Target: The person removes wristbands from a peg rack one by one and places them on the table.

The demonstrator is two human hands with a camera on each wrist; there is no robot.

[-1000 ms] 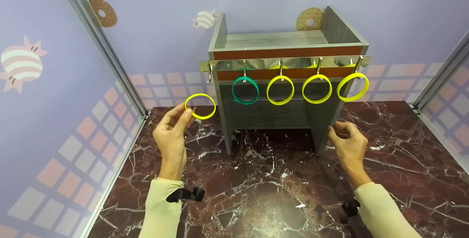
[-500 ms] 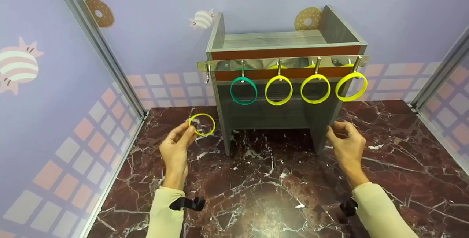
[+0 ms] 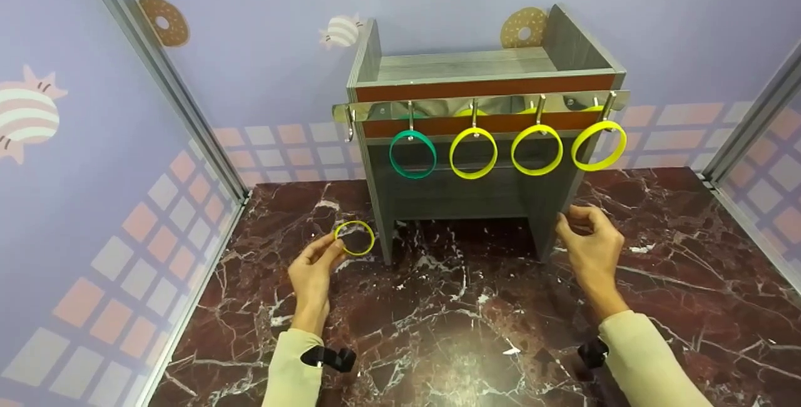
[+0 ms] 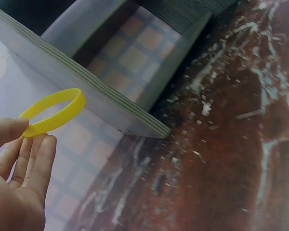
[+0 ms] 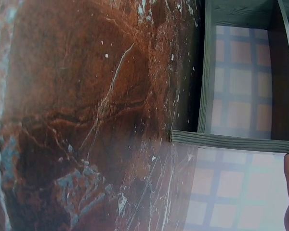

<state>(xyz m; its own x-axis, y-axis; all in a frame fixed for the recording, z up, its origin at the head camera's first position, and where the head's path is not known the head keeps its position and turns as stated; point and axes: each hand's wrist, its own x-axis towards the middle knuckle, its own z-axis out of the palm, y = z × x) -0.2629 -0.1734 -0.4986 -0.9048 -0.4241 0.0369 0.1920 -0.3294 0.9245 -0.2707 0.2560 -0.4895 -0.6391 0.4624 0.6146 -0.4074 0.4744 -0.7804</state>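
- Yellow, thin and rubbery-looking, one wristband-like ring is held in the air at the left of the shelf unit, lower than the hanging rings.
- The left hand pinches that ring by its near edge between thumb and fingertips.
- The right hand is at the unit's right side panel, fingers bent, thumb tip against the wood; I cannot tell whether it grips the panel or only rests on it.
- Across the grey wood-grain unit's red-brown front strip runs a shiny metal hook rail.
- A green ring hangs from it, and to the right of that three more yellow rings, each on its own hook.
- One further hook sits at the rail's left end.
- Below is a dark red marble-patterned tabletop with white veins.
- Both cream sleeves have a black wrist strap at the cuff.
- Behind, the lilac wall shows doughnuts, sweets and pink-and-white tiles.
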